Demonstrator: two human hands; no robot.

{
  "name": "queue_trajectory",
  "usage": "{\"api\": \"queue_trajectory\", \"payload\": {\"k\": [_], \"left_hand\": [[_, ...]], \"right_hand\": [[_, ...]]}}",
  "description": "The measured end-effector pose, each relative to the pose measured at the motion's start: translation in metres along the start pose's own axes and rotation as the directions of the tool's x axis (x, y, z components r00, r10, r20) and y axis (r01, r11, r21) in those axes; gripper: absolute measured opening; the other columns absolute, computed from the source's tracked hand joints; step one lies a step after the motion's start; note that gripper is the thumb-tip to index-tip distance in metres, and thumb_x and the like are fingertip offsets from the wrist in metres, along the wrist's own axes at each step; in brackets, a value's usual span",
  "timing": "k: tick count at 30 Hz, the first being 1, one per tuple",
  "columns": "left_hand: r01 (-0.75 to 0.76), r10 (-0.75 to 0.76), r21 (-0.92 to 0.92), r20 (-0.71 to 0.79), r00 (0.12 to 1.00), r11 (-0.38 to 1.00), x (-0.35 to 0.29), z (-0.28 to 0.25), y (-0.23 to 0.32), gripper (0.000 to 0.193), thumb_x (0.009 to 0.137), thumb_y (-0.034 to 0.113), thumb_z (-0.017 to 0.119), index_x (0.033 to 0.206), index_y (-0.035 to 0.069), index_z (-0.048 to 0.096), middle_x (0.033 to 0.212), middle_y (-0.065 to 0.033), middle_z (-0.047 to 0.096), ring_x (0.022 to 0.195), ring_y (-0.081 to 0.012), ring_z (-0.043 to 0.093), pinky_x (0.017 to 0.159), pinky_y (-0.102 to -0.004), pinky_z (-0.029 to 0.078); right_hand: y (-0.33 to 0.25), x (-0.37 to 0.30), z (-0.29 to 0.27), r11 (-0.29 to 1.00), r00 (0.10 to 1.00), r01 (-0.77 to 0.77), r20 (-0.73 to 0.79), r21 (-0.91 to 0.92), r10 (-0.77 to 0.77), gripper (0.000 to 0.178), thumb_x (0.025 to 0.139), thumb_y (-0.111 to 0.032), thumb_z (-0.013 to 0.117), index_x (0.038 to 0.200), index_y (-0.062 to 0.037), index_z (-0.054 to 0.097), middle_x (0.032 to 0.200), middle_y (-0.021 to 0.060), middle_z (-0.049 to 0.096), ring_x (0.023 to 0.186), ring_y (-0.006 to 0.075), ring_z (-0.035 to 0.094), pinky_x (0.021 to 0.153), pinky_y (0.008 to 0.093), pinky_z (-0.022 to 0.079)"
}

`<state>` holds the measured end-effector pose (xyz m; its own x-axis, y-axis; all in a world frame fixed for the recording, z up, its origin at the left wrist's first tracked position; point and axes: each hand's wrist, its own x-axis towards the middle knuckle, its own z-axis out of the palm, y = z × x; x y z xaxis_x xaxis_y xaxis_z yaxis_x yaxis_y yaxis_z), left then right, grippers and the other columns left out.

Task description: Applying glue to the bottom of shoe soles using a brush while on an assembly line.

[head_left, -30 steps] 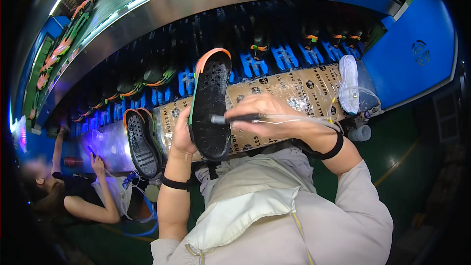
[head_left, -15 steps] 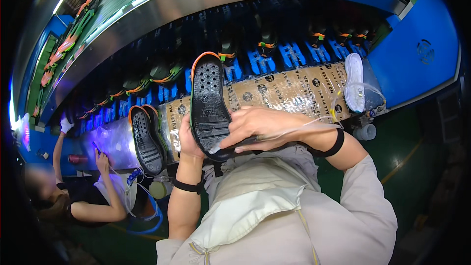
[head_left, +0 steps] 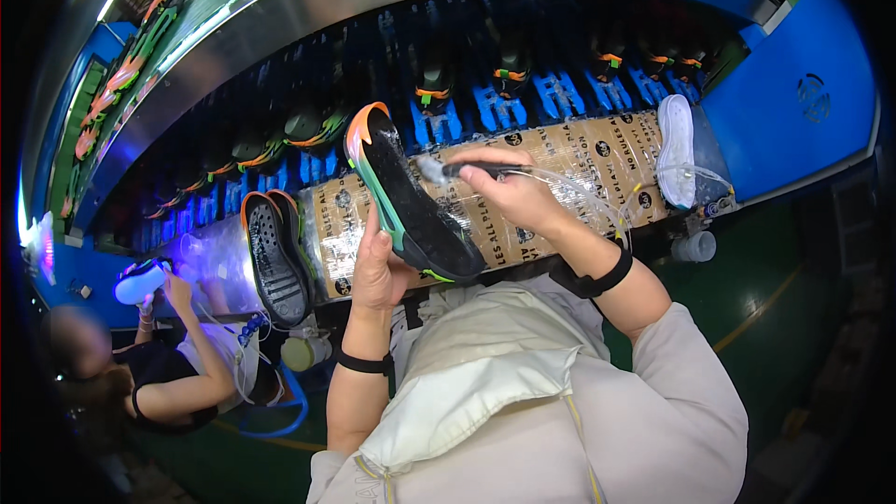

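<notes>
A shoe sole (head_left: 431, 210) with a black face and an orange-and-green sidewall is tilted up in front of me. My left hand (head_left: 381, 271) is closed around its lower left side. My right hand (head_left: 511, 194) grips the black handle of a brush (head_left: 485, 169), which has a pale bristle tip and a thin clear tube trailing to the right. The bristles are beside the sole's right edge; whether they touch it I cannot tell. Left of my left hand, a pair of black soles (head_left: 280, 261) with orange rims and holes leans together on the bench.
The bench is covered with printed brown tape (head_left: 551, 182). A white sole (head_left: 676, 151) lies at its right end, by tube fittings and a small cup (head_left: 693, 246). Blue holders (head_left: 558, 96) with dark shoes line the back. At left, a co-worker (head_left: 177, 355) holds a violet-lit shoe piece (head_left: 142, 282).
My left hand has turned the sole so its coloured sidewall shows. My right hand has lifted the brush from the sole's lower end up to its right side. The co-worker has raised a shoe piece.
</notes>
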<state>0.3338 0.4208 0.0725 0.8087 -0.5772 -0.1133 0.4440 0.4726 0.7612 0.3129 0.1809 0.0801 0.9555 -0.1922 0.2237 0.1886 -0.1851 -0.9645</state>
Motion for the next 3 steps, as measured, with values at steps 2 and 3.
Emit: {"api": "queue_trajectory", "payload": {"k": [2, 3], "left_hand": [[-0.012, 0.012, 0.021, -0.006, 1.0, 1.0, 0.0025, -0.0026, -0.002, 0.095, 0.092, 0.049, 0.076, 0.165, 0.009, 0.028, 0.156, -0.0081, 0.05, 0.141, -0.0264, 0.052, 0.12, -0.0447, 0.041], [-0.008, 0.008, 0.022, -0.01, 1.0, 1.0, 0.0014, -0.0029, -0.0027, 0.095, 0.092, 0.049, 0.076, 0.165, 0.009, 0.028, 0.156, -0.0081, 0.05, 0.141, -0.0264, 0.052, 0.12, -0.0447, 0.041]], "right_hand": [[0.0035, -0.0051, -0.0017, 0.997, 0.991, -0.068, 0.115, 0.027, 0.065, 0.023, 0.097, -0.021, 0.072, 0.113, -0.0059, 0.078, 0.101, 0.0117, 0.078, 0.091, 0.0191, 0.072, 0.082, 0.031, 0.055], [0.0045, -0.0087, -0.0015, 0.994, 0.98, -0.105, 0.173, 0.04, 0.097, 0.023, 0.097, -0.022, 0.072, 0.113, -0.0065, 0.079, 0.103, 0.0122, 0.078, 0.093, 0.0192, 0.072, 0.082, 0.0307, 0.055]]}}
